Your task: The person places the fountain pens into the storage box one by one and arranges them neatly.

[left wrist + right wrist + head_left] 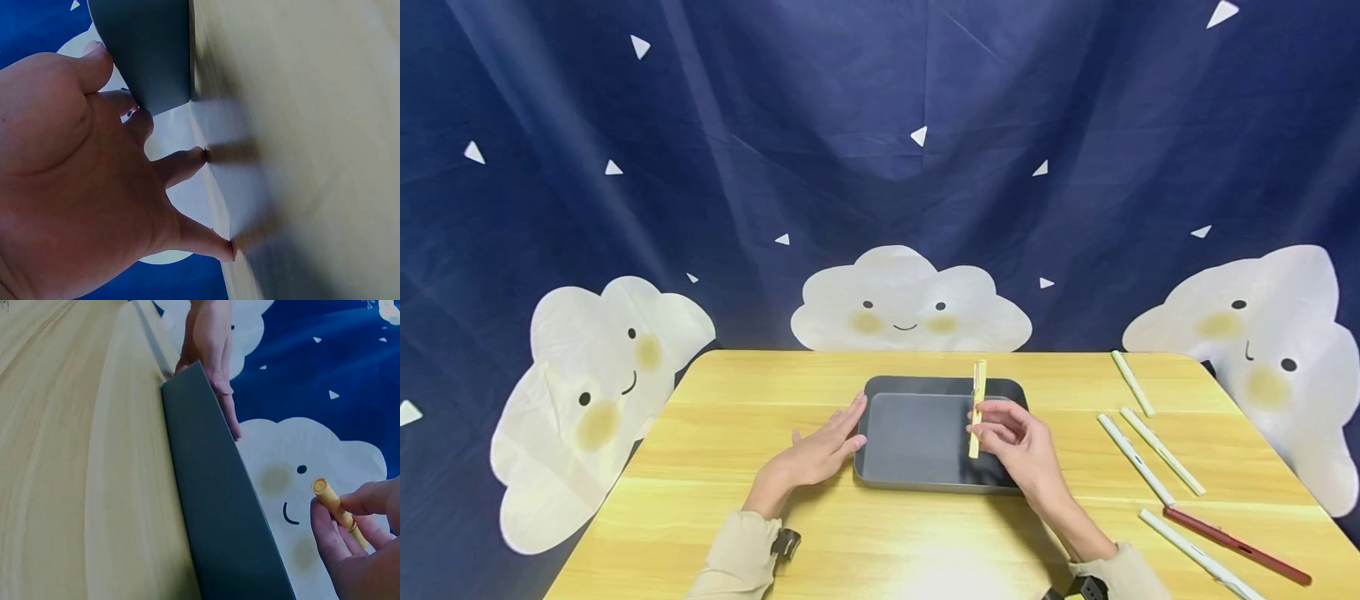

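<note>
A dark grey rectangular tray (917, 442) lies on the wooden table. My right hand (1018, 442) pinches a yellow pen (979, 387) between thumb and fingers, over the right part of the tray. In the head view the pen appears nearly upright, and the right wrist view shows its round end (320, 485). At the tray's left side is my left hand (816, 450), fingers extended and touching the tray's edge. The left wrist view shows two of its fingertips on the tabletop beside the tray wall (153, 56).
To the right lie several pale pens, one far back (1132, 383), a pair (1163, 450) nearer, and another (1198, 552) at the front. A dark red pen (1236, 546) lies beside the front one. A dark blue curtain (880, 167) with clouds hangs behind the table.
</note>
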{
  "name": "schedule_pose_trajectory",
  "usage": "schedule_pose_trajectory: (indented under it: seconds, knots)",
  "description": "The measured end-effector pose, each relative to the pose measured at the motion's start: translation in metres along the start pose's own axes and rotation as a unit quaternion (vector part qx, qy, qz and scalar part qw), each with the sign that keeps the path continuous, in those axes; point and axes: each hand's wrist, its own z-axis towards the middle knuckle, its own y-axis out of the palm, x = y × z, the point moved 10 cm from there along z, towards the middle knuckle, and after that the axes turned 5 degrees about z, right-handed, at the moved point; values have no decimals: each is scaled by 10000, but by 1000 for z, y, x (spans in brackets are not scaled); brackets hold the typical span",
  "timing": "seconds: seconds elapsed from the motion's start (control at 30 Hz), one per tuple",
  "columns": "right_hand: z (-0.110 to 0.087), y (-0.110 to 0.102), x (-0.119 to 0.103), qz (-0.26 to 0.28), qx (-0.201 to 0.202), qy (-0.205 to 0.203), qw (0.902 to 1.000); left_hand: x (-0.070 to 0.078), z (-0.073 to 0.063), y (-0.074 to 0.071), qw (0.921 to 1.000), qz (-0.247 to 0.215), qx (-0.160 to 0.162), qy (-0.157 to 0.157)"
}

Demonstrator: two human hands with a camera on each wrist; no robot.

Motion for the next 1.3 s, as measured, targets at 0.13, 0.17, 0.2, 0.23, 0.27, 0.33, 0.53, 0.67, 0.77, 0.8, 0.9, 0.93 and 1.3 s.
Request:
schedule_pose_trajectory:
  seconds: [0.13, 0.17, 0.2, 0.23, 0.27, 0.33, 0.53, 0.67, 0.77, 0.8, 0.9, 0.93, 1.3]
  knots:
    - [-1, 1, 3, -38, 23, 49, 10000, 1, 0, 0, 10000, 6, -8, 17]
    - [-1, 2, 4, -90, 37, 64, 9999, 1, 0, 0, 10000, 4, -26, 10]
    - [0, 2, 5, -125, 49, 75, 9999, 2, 0, 0, 10000, 1, -35, 12]
    - [1, 3, 5, -168, 57, 98, 9998, 3, 0, -1, 10000, -17, -36, 23]
    - [1, 5, 6, -219, 54, 117, 9997, 3, -1, -2, 10000, -33, -26, 39]
    - [3, 9, 9, -233, -3, 171, 9996, 4, -1, -3, 10000, -32, -34, 47]
    - [7, 28, 15, -225, -229, 297, 9990, 5, -2, -4, 10000, 19, -39, 43]
    - [10, 42, 21, -70, -317, 414, 9986, 4, -1, -5, 10000, -2, -2, 2]
    - [12, 51, 26, 64, -330, 535, 9980, 4, -1, -5, 10000, 26, -11, -3]
    - [12, 53, 28, 96, -331, 579, 9977, 4, -1, -4, 10000, 30, -10, 3]
    - [14, 59, 34, 78, -330, 691, 9970, 5, -1, -4, 10000, 3, -1, 15]
    - [15, 61, 35, 34, -327, 705, 9970, 5, -1, -4, 10000, -15, -2, 17]
    - [22, 77, 49, -373, -288, 741, 9961, 4, 0, -3, 10000, -26, 49, 39]
